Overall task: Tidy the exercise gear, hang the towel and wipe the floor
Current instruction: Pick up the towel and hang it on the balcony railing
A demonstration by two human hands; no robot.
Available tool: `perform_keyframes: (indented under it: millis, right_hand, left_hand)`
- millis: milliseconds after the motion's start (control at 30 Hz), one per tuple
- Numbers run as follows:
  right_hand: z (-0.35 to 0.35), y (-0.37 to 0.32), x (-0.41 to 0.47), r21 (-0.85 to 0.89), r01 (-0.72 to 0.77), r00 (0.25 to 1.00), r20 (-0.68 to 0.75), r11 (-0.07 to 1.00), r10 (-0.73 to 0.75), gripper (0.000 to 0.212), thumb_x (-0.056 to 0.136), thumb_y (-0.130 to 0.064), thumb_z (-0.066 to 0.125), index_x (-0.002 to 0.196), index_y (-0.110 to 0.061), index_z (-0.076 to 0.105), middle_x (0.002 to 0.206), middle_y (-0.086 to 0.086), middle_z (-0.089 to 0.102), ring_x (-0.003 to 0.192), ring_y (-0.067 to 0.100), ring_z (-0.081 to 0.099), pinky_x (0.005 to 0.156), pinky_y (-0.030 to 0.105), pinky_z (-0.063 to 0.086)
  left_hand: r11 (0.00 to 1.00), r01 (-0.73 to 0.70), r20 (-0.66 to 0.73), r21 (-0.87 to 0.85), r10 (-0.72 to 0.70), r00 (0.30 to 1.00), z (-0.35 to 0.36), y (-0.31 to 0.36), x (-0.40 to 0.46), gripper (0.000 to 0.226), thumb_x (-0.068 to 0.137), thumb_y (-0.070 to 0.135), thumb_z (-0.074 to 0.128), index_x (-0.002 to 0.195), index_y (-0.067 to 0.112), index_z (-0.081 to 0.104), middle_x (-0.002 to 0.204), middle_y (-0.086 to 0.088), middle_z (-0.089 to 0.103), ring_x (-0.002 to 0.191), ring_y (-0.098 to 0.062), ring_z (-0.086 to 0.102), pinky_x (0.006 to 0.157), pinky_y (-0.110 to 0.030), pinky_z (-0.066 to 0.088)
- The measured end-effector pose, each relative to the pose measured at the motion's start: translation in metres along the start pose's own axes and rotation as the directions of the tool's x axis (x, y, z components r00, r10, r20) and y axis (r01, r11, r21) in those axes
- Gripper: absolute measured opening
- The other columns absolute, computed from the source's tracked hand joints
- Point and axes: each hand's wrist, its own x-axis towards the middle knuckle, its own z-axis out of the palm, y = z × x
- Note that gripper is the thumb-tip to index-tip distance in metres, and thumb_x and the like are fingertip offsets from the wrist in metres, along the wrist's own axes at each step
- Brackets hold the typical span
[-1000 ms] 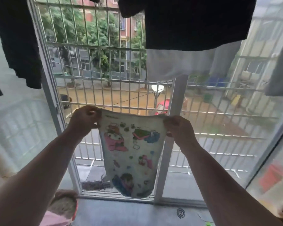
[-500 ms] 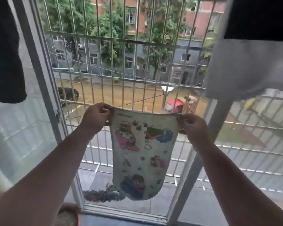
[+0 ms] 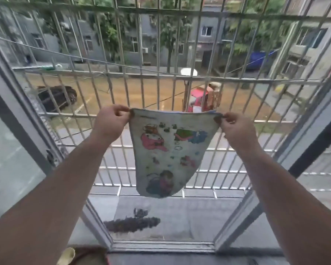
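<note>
Far left, past the grey window frame (image 3: 17, 119), a dark car (image 3: 55, 97) sits on the wet yard outside, seen thru the white metal grille (image 3: 141, 77). Nearer, the left hand (image 3: 108, 124) has thumb & fingers curled, pinching the top left corner of the towel (image 3: 168, 152), a small pale cloth w/ pink, green & blue cartoon prints, held up in front of the grille, top edge stretched betw. both hands, rest hanging to a rounded bottom. Right hand (image 3: 236, 129) pinches the top right corner same way; far behind it, a red vehicle (image 3: 198, 100) out in the yard.
</note>
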Motion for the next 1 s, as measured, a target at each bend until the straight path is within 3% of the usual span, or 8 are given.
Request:
perform_keyframes:
  millis: [100, 233, 333, 433, 600, 700, 833, 1000]
  right_hand:
    - [0.013, 0.01, 0.03, 0.045, 0.0, 1.0, -0.029, 0.999, 0.002, 0.012, 0.09, -0.036, 0.068, 0.082, -0.028, 0.072, 0.063, -0.011, 0.063, 0.052, 0.007, 0.052, 0.053, 0.025, 0.042]
    - [0.032, 0.019, 0.072, 0.175, -0.059, 0.997, -0.043, 0.983, 0.067, 0.023, 0.093, -0.037, 0.065, 0.073, -0.026, 0.07, 0.052, -0.004, 0.064, 0.045, 0.016, 0.059, 0.049, 0.033, 0.047]
    - [0.048, 0.031, 0.106, 0.22, -0.06, 0.997, -0.04, 0.974, 0.07, 0.024, 0.097, -0.038, 0.061, 0.081, -0.022, 0.067, 0.064, 0.005, 0.072, 0.056, 0.025, 0.07, 0.05, 0.035, 0.052]
    - [0.066, 0.047, 0.144, 0.282, -0.068, 0.997, -0.023, 0.957, 0.078, 0.029, 0.096, -0.046, 0.059, 0.084, -0.02, 0.066, 0.066, 0.005, 0.073, 0.06, 0.026, 0.073, 0.058, 0.046, 0.06]
    - [0.093, 0.065, 0.208, 0.307, -0.083, 0.996, -0.011, 0.948, 0.091, 0.037, 0.097, -0.05, 0.055, 0.083, -0.017, 0.065, 0.068, 0.002, 0.073, 0.065, 0.024, 0.073, 0.056, 0.038, 0.058]
    - [0.106, 0.072, 0.244, 0.342, -0.09, 0.995, -0.004, 0.936, 0.097, 0.048, 0.095, -0.061, 0.048, 0.082, -0.018, 0.064, 0.071, 0.01, 0.072, 0.066, 0.032, 0.072, 0.058, 0.047, 0.06]
    - [0.12, 0.062, 0.273, 0.418, -0.107, 0.992, -0.014, 0.902, 0.125, 0.042, 0.098, -0.058, 0.044, 0.086, -0.025, 0.066, 0.073, 0.012, 0.073, 0.062, 0.028, 0.072, 0.047, 0.034, 0.056]
    - [0.11, 0.025, 0.315, 0.54, -0.018, 0.995, -0.076, 0.842, 0.07, 0.056, 0.1, -0.053, 0.044, 0.1, 0.0, 0.061, 0.078, 0.013, 0.074, 0.064, 0.026, 0.074, 0.048, 0.034, 0.057]
  left_hand:
    - [1.0, 0.02, 0.001, 0.025, -0.02, 1.0, 0.014, -0.003, 0.028, 0.01, 0.087, 0.035, 0.073, 0.092, 0.027, 0.071, 0.071, -0.002, 0.065, 0.06, -0.016, 0.055, 0.059, -0.032, 0.048]
    - [0.986, 0.118, 0.037, -0.114, -0.115, 0.993, 0.041, 0.0, 0.07, 0.019, 0.095, 0.025, 0.064, 0.106, 0.011, 0.07, 0.072, -0.012, 0.071, 0.052, -0.019, 0.063, 0.049, -0.028, 0.051]
    - [0.98, 0.139, 0.036, -0.145, -0.135, 0.99, 0.066, 0.001, 0.103, 0.018, 0.098, 0.027, 0.058, 0.106, 0.012, 0.066, 0.074, -0.012, 0.074, 0.061, -0.024, 0.073, 0.052, -0.032, 0.056]
    - [0.959, 0.176, 0.024, -0.222, -0.175, 0.984, 0.09, 0.001, 0.139, 0.02, 0.101, 0.026, 0.053, 0.102, 0.009, 0.064, 0.079, -0.016, 0.074, 0.066, -0.027, 0.074, 0.053, -0.034, 0.057]
    - [0.935, 0.168, -0.033, -0.313, -0.188, 0.982, 0.123, 0.006, 0.188, 0.02, 0.101, 0.025, 0.053, 0.094, 0.009, 0.063, 0.078, -0.011, 0.073, 0.065, -0.024, 0.074, 0.056, -0.041, 0.062]
    - [0.926, 0.142, -0.065, -0.351, -0.175, 0.982, 0.138, 0.006, 0.218, 0.032, 0.101, 0.032, 0.052, 0.101, 0.0, 0.059, 0.087, -0.018, 0.073, 0.068, -0.027, 0.074, 0.053, -0.037, 0.06]
    - [0.916, 0.076, -0.104, -0.394, -0.127, 0.986, 0.149, 0.018, 0.243, 0.034, 0.104, 0.027, 0.045, 0.107, -0.006, 0.054, 0.092, -0.02, 0.071, 0.073, -0.027, 0.074, 0.061, -0.038, 0.062]
    - [0.847, -0.076, -0.045, -0.527, 0.061, 0.997, 0.134, 0.053, 0.289, 0.036, 0.102, 0.029, 0.048, 0.112, -0.005, 0.051, 0.1, -0.019, 0.071, 0.089, -0.028, 0.073, 0.072, -0.037, 0.061]
